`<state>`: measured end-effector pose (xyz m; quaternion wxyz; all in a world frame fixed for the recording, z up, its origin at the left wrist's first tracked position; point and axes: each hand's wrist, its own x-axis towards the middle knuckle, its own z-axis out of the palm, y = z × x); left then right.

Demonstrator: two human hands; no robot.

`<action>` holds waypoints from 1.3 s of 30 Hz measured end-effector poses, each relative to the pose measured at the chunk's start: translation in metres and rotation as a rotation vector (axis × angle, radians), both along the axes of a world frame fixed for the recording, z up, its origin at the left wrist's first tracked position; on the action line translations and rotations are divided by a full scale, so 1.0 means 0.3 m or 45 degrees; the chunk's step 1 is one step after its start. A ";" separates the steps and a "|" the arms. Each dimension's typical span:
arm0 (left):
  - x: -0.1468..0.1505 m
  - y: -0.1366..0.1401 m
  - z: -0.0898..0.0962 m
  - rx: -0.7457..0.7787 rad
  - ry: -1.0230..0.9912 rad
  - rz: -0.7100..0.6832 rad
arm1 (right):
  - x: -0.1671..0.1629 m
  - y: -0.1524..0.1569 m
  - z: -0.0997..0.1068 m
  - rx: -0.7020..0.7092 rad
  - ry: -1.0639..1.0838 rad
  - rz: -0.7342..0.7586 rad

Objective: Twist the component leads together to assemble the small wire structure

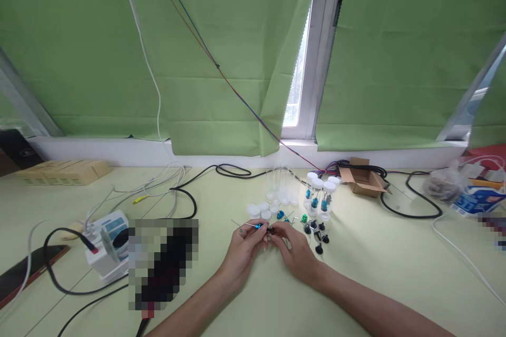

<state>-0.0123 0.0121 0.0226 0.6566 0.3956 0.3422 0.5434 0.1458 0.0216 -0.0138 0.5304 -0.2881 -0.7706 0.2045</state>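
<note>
My left hand (242, 250) is closed in a pinch on a small blue piece with a thin metal rod (258, 226), the rod pointing out to the left. My right hand (294, 247) meets it at the fingertips, pinching a small black piece (270, 230). Whether the two pieces touch is hidden by the fingers. Just right of my hands lie several black knob-like pieces (319, 248) with metal stems, a green piece (304, 218) and a loose blue piece (280, 215). White round caps (253, 212) lie beyond my left fingers.
Behind the hands stand clear empty tubes (281, 184) and white-capped tubes (314, 200) holding blue pieces. An open cardboard box (361, 181) sits at the back right. A white power adapter (105, 253) and black cables (193, 202) occupy the left. A blurred dark object (168, 263) lies near my left forearm.
</note>
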 end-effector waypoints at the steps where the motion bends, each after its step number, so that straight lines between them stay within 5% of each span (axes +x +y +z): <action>1: 0.000 -0.002 0.003 0.003 0.011 -0.008 | 0.000 0.001 -0.002 0.001 -0.003 -0.009; 39: -0.002 0.000 -0.010 0.063 0.064 0.038 | -0.003 0.007 -0.001 -0.100 -0.046 -0.065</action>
